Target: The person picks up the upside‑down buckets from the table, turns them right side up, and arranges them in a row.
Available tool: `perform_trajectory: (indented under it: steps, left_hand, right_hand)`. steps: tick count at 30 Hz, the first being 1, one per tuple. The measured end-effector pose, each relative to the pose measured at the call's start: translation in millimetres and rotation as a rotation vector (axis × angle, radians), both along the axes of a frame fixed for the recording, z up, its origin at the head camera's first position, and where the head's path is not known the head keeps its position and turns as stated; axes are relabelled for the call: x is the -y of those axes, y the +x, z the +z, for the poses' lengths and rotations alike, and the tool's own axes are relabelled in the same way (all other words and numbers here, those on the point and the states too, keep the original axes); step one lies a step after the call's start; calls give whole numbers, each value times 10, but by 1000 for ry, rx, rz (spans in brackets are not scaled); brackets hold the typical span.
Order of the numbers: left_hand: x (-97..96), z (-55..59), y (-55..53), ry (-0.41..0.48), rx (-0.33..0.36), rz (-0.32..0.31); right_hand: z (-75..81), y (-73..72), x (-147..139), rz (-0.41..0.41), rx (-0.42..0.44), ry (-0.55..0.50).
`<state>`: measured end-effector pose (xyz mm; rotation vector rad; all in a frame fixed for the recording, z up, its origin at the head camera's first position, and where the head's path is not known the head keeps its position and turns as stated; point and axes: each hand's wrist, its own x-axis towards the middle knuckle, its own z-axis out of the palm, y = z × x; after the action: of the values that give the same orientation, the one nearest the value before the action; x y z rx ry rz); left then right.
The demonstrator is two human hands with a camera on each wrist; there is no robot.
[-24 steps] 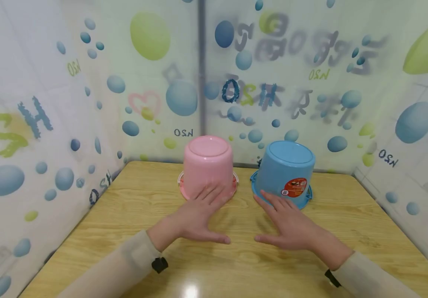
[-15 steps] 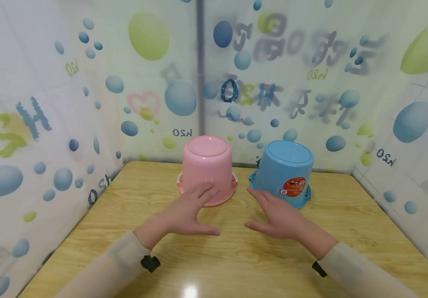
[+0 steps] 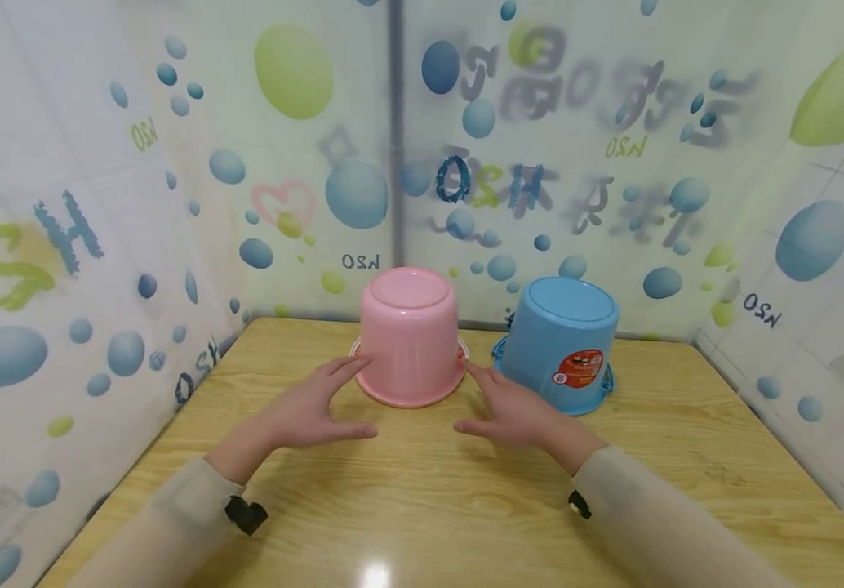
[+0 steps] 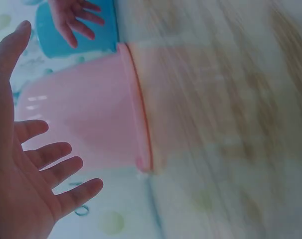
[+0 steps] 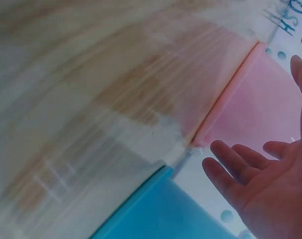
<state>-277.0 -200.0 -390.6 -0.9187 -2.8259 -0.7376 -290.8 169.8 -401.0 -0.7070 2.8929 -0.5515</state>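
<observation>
A pink bucket stands upside down on the wooden table, its rim and handle at the bottom. To its right is a blue bucket, also upside down, with a red label on its side. My left hand is at the pink bucket's left front, fingers spread and thumb apart. On the other side, my right hand reaches between the two buckets, its fingers extended towards the pink one. In the left wrist view the left palm faces the pink bucket. Whether any fingertip touches it I cannot tell.
The wooden table runs back to a wall sheet printed with blue and green dots and letters. Similar sheets close off the left and right sides. Black straps sit at the wrists.
From in front of the two buckets, my left hand has moved left to the pink bucket's left side. My right hand has shifted left, away from the blue bucket's front. Both buckets stay put.
</observation>
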Motion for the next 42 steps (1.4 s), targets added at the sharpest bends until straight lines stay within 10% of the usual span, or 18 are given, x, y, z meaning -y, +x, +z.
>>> perform_trajectory:
  steps: [10,25,32,42]
  left_hand:
    - [224,-149,-407,-13,203,136]
    - [187,-277,-935,30,315,145]
    - [198,-344,-1018,121,409,127]
    - [92,-347,-1042,125,369,44]
  right_hand:
    - [-89,-354,150,-79,116,-67]
    - [-171,-735,277,-138,166,-177]
    - [-224,-816,281,-160,190,-173]
    - [-183,-827,321,-136,165,-119]
